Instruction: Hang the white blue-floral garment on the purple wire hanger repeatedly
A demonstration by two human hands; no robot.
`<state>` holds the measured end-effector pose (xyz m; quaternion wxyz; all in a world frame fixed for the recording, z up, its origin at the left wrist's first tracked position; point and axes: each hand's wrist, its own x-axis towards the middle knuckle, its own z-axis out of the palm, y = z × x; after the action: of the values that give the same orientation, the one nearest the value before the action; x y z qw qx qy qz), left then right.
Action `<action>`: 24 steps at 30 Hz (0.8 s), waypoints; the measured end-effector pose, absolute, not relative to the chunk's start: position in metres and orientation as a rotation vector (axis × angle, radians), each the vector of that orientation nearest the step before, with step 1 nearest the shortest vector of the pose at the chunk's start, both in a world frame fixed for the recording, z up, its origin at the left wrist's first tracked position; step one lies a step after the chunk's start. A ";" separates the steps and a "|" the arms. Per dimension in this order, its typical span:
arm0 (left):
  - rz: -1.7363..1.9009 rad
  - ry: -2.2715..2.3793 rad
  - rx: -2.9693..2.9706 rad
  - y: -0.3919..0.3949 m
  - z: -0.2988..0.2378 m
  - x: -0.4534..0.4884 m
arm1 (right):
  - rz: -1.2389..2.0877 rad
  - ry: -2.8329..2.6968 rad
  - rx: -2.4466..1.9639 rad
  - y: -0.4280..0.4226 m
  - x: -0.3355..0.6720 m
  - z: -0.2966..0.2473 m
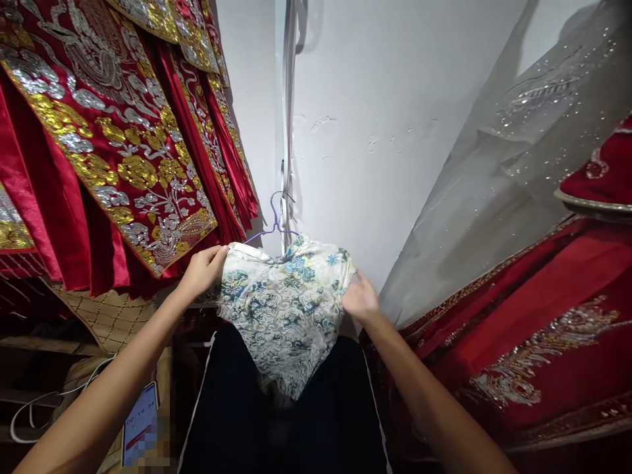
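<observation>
- White wall (395, 99) fills the background behind the floral dress (286, 309), which hangs at the middle of the view.
- That dress is pale with blue and green flowers. It sits on a thin wire hanger (274, 220) whose hook rises just above its collar.
- Left hand (202, 270) is clenched on the shoulder of the dress at its left edge, fingers curled over the cloth.
- Right hand (360, 299) grasps the opposite shoulder at the right edge of the dress, fingers closed on the fabric.
- Red robes (113, 151) with gold and silver embroidery hang to the left of the dress and above it.
- Grey sheer cloth (518, 164) with sequins slopes away to the right of the dress, and a red garment (533, 329) lies below that cloth.
- Black trousers (296, 428) with white side stripes show beneath the dress.
- Down to the left of the dress, a phone (141, 424) stands near a white cable (44, 401).
</observation>
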<state>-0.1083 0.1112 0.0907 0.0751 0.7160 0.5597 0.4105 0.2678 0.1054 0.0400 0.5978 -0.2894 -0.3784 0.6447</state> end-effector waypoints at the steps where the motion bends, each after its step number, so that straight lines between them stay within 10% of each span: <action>1: 1.223 1.677 2.158 0.109 0.092 -0.107 | 1.522 -0.870 -0.649 0.106 0.275 0.047; 13: 1.376 1.739 2.264 0.130 0.119 -0.074 | 0.999 -0.979 -0.332 0.108 0.228 0.170; 19: 1.854 1.468 1.845 0.138 0.113 -0.079 | 1.093 -1.690 -0.329 0.073 0.187 0.146; 24: 1.969 1.086 1.527 0.100 0.120 -0.054 | 0.369 -2.190 -0.695 0.069 0.172 0.099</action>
<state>-0.0540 0.1000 0.1197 0.2100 0.5491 0.3907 0.7083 0.1722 0.0693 0.0994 0.3961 -0.2742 -0.8641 0.1457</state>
